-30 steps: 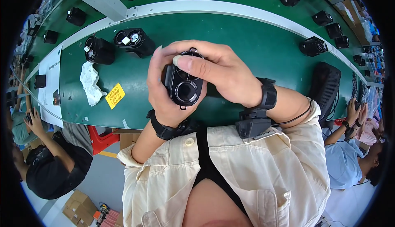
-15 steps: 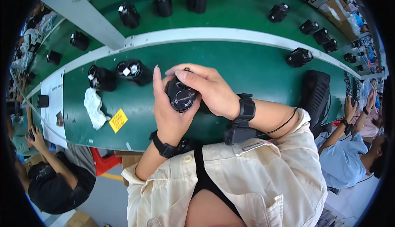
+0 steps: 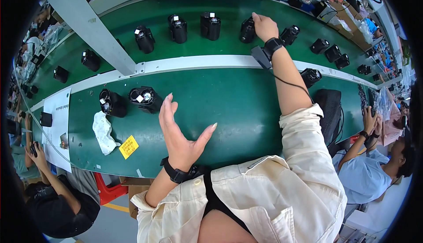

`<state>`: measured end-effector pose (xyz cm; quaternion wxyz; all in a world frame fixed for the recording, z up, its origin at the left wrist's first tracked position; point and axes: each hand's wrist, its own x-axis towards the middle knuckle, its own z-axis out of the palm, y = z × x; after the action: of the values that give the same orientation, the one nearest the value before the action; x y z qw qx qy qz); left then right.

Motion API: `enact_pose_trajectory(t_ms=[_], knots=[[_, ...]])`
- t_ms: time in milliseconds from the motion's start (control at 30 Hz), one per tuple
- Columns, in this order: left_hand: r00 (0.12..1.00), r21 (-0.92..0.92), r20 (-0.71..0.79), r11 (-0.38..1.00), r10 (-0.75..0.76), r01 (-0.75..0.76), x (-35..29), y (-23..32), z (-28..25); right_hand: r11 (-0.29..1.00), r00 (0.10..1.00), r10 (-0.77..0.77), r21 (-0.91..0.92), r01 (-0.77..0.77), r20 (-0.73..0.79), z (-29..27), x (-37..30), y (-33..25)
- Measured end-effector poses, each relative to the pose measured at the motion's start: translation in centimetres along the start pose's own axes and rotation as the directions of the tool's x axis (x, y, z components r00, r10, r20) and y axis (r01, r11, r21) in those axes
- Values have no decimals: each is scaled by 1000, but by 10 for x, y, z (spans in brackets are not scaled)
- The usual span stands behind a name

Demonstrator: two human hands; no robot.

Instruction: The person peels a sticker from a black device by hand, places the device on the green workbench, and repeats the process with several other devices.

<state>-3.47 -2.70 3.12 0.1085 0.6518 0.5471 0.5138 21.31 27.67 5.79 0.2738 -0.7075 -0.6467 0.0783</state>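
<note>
One hand (image 3: 264, 26) now sets black device (image 3: 247, 31) away.

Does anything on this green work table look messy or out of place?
Only small things: a crumpled white cloth lies loose beside a yellow tag set askew on the near table. The black units on the far belt stand in an orderly row.

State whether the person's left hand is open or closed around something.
Open and empty: the left hand hovers over the green table, fingers spread.

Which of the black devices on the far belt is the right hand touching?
The right hand rests on the black device fourth from the left in that row, just right of the white-tagged one; the others sit untouched.
</note>
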Motion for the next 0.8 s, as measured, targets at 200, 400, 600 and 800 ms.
enact_pose_trajectory(t_ms=[200,400,600,800], knots=[[1000,-13,5,1000,8,-8,-2,2,0,811,791,-585,-106,576,-181,12,-25,-67],[1000,-43,24,999,-13,15,-4,0,-3,830,786,-554,257,496,274,4,-40,-67],[941,-585,295,747,-167,316,8,8,-13,436,137,-898,798,415,419,-69,-172,-109],[827,-661,561,581,-37,475,0,4,-20,352,150,-936,869,347,319,-107,-180,-108]])
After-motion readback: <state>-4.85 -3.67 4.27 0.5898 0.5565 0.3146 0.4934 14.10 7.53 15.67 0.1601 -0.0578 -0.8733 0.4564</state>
